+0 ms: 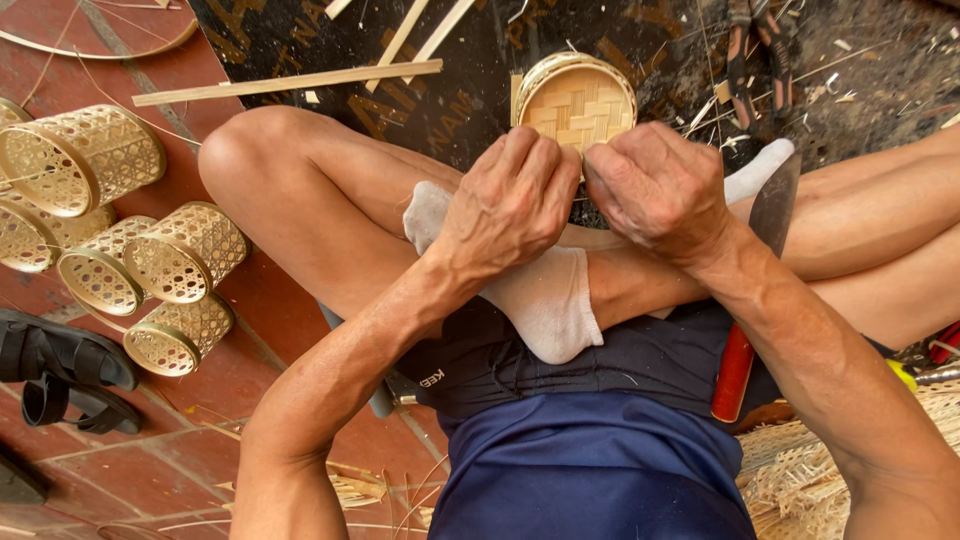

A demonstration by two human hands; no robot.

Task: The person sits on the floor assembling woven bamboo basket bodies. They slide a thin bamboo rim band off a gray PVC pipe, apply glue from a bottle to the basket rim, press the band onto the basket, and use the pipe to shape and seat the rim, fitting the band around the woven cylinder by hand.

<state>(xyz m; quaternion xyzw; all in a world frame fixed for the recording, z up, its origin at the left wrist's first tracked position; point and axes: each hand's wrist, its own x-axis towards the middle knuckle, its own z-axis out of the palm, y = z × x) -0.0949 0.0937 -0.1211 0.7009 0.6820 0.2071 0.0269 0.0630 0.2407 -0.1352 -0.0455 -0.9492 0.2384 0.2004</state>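
A small round woven bamboo basket [577, 95] is held up in front of me, its woven bottom facing the camera. My left hand [510, 195] grips its near rim from the left, fingers curled. My right hand [655, 185] grips the rim from the right, fingers also curled. Both hands cover the basket's lower edge. I sit cross-legged with white socks on. A large knife with a red handle [737, 372] lies across my lap under my right forearm.
Several open-weave bamboo cylinders [185, 252] lie on the red tiled floor at left. Black sandals [65, 372] sit at the lower left. Bamboo strips [290, 82] lie on a dark board ahead. Pliers [755, 45] rest at top right. Bamboo slivers [800, 470] are piled at lower right.
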